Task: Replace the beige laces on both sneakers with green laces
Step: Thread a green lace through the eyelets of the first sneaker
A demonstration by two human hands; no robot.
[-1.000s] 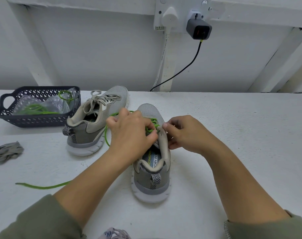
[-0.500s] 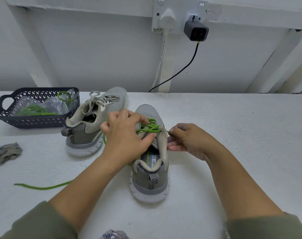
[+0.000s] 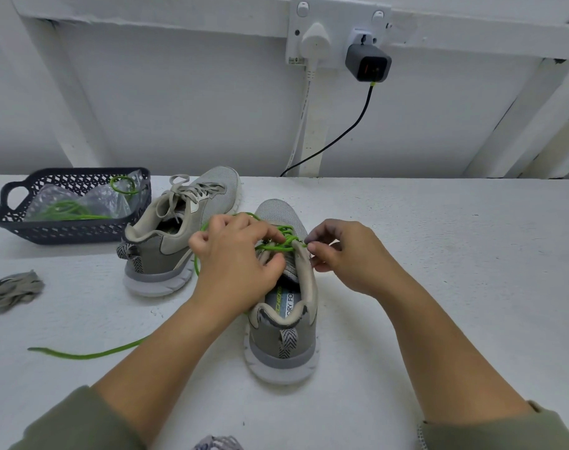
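While the sneaker (image 3: 281, 349) lies heel toward the near edge of the counter (image 3: 439, 254), the green lace (image 3: 273, 246) crosses it sideways; left hand (image 3: 234, 261) grips it at the tongue (image 3: 289, 271), right hand (image 3: 345, 254) pinches its right-side end.

Left hand (image 3: 234, 264) and right hand (image 3: 345, 254), fingers (image 3: 319, 230) curled, pinch the green lace (image 3: 276, 246)

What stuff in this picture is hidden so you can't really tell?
Head view, all of it:
- Left eyelets of the near sneaker: covered by the left hand.
- Whether that hand grips the green lace: its own knuckles hide that.
- The insole lettering: partly cut by the heel collar.
- The grey patterned thing: cut off by the bottom edge.
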